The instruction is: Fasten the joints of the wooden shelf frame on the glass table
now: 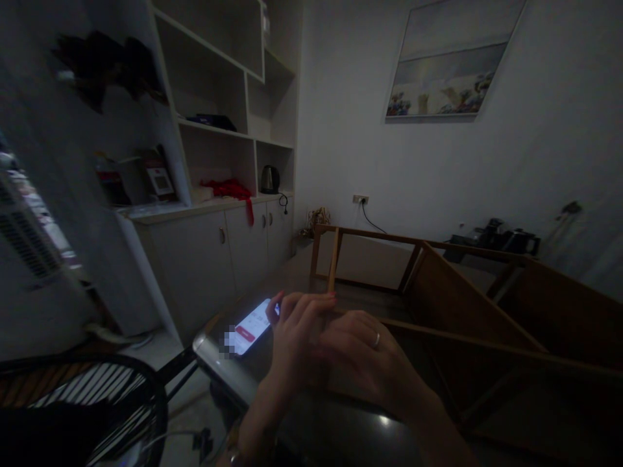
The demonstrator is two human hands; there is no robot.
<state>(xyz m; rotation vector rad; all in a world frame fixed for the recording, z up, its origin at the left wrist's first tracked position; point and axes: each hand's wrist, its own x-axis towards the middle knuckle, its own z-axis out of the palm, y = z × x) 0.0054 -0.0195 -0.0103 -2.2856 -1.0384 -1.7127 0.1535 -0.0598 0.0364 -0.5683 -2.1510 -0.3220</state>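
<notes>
My left hand (299,324) is over the dark tabletop, its fingers bent and closed. Beside its thumb side lies a lit smartphone (256,327) with a red button on the screen. Close on the right is my right hand (372,357), a ring on one finger, its fingers curled in and slightly blurred. What either hand holds, if anything, is hidden in the dim light. Just beyond both hands, a brown wooden frame (413,263) with rails and panels lies on the table; a short upright bar of it ends behind my left hand.
A black slatted chair (121,370) stands at the lower left, near the table's rounded metallic edge (214,363). White cabinets (195,259) carry a kettle (270,179) and red cloth (231,189). Dark appliances (518,241) sit behind the frame by the wall.
</notes>
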